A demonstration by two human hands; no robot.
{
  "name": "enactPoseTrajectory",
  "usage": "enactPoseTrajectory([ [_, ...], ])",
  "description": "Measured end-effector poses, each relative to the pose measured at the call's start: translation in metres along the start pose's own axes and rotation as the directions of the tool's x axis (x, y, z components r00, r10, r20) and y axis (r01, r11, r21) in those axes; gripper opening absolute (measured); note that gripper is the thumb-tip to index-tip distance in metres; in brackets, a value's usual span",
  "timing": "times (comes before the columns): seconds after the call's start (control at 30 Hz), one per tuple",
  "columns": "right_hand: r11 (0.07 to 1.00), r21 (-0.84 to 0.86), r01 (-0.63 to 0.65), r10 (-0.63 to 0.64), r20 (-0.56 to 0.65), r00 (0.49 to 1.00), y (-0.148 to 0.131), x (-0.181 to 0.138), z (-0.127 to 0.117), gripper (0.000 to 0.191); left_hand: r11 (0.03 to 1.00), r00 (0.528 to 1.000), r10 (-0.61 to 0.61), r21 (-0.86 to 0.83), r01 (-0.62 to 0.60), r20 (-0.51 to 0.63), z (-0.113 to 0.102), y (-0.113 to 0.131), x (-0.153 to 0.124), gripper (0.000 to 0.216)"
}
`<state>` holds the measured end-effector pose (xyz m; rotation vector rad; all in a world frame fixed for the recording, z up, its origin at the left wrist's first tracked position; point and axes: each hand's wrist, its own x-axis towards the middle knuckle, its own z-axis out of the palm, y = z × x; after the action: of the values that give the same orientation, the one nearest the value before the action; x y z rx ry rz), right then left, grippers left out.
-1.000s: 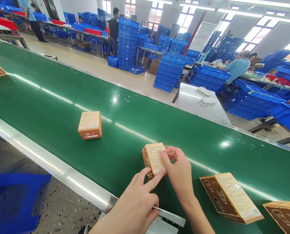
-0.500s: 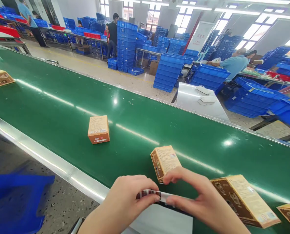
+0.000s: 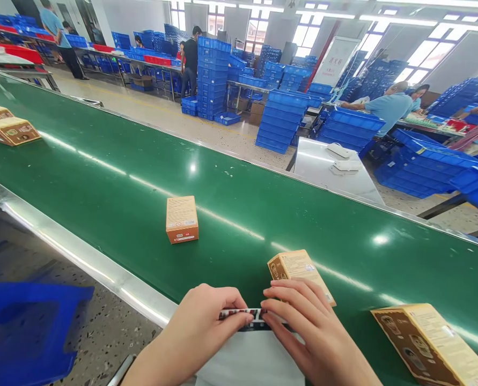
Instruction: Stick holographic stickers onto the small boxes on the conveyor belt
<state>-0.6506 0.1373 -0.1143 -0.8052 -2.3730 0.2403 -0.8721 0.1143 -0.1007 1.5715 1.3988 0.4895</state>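
Note:
My left hand [image 3: 200, 335] and my right hand [image 3: 309, 327] are both closed on a narrow strip with dark and red marks [image 3: 242, 313], pinching it at the top edge of a white sheet [image 3: 250, 359]. Just beyond my right hand a small brown box [image 3: 299, 268] lies on the green conveyor belt [image 3: 102, 182], close to my knuckles. A small orange box [image 3: 181, 220] stands further left on the belt. A larger brown box [image 3: 432, 346] lies at the lower right.
Two brown boxes [image 3: 9, 128] lie far up the belt at the left. The belt's metal rail [image 3: 81, 262] runs along my side, with a blue crate [image 3: 25, 332] on the floor below. Stacks of blue crates [image 3: 281, 120] and seated and standing workers fill the hall beyond.
One second ago my hands held the small brown box; they have let it go and taken the strip at the sheet. The boxes have drifted right along the belt.

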Motion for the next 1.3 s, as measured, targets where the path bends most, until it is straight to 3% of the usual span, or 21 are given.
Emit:
enactPoseTrajectory([
  [0.07, 0.994, -0.093, 0.063, -0.070, -0.078, 0.995, -0.005, 0.000, 0.006, 0.022, 1.000, 1.000, -0.010, -0.028, 0.009, -0.020, 0.000, -0.002, 0.001, 0.021],
  [0.13, 0.994, -0.074, 0.075, -0.083, -0.111, 0.990, -0.008, -0.001, 0.008, 0.026, 0.998, 0.999, -0.020, -0.054, 0.018, -0.034, -0.002, -0.005, 0.000, 0.021],
  [0.23, 0.980, 0.178, -0.085, 0.097, -0.062, 0.993, -0.004, 0.002, 0.004, 0.018, 0.998, 0.998, -0.017, -0.061, 0.013, -0.067, -0.009, -0.011, -0.004, 0.017],
  [0.3, 0.866, 0.391, -0.311, 0.335, 0.007, 0.942, 0.004, 0.011, 0.004, 0.009, 0.997, 0.994, 0.043, -0.055, -0.049, -0.096, -0.017, -0.017, -0.009, 0.014],
  [0.37, 0.633, 0.591, -0.499, 0.560, 0.096, 0.823, 0.014, 0.026, 0.009, 0.014, 0.991, 0.983, 0.132, 0.002, -0.133, -0.127, -0.025, -0.026, -0.012, 0.016],
  [0.43, 0.402, 0.725, -0.559, 0.687, 0.164, 0.708, 0.024, 0.047, 0.023, 0.025, 0.974, 0.963, 0.203, 0.136, -0.181, -0.175, -0.032, -0.037, -0.011, 0.019],
  [0.47, 0.352, 0.755, -0.554, 0.711, 0.169, 0.682, 0.028, 0.059, 0.032, 0.029, 0.958, 0.951, 0.231, 0.219, -0.185, -0.206, -0.035, -0.043, -0.009, 0.021],
  [0.57, 0.295, 0.798, -0.526, 0.723, 0.173, 0.669, 0.037, 0.092, 0.064, 0.036, 0.906, 0.924, 0.278, 0.392, -0.162, -0.261, -0.038, -0.059, -0.001, 0.025],
  [0.7, 0.226, 0.833, -0.505, 0.726, 0.201, 0.657, 0.046, 0.125, 0.101, 0.039, 0.875, 0.925, 0.287, 0.460, -0.148, -0.249, -0.032, -0.062, 0.007, 0.023],
  [0.83, 0.176, 0.848, -0.500, 0.729, 0.229, 0.646, 0.050, 0.136, 0.116, 0.038, 0.849, 0.927, 0.296, 0.509, -0.144, -0.231, -0.022, -0.051, 0.007, 0.021],
  [0.97, 0.177, 0.831, -0.528, 0.739, 0.242, 0.629, 0.050, 0.131, 0.113, 0.037, 0.810, 0.918, 0.340, 0.559, -0.177, -0.203, -0.015, -0.044, 0.008, 0.024],
  [1.13, 0.249, 0.788, -0.564, 0.758, 0.205, 0.620, 0.050, 0.121, 0.105, 0.036, 0.788, 0.914, 0.365, 0.582, -0.201, -0.178, -0.009, -0.040, 0.010, 0.021],
  [1.3, 0.397, 0.707, -0.586, 0.757, 0.109, 0.644, 0.048, 0.112, 0.098, 0.031, 0.768, 0.920, 0.365, 0.604, -0.212, -0.142, -0.002, -0.032, 0.012, 0.018],
])
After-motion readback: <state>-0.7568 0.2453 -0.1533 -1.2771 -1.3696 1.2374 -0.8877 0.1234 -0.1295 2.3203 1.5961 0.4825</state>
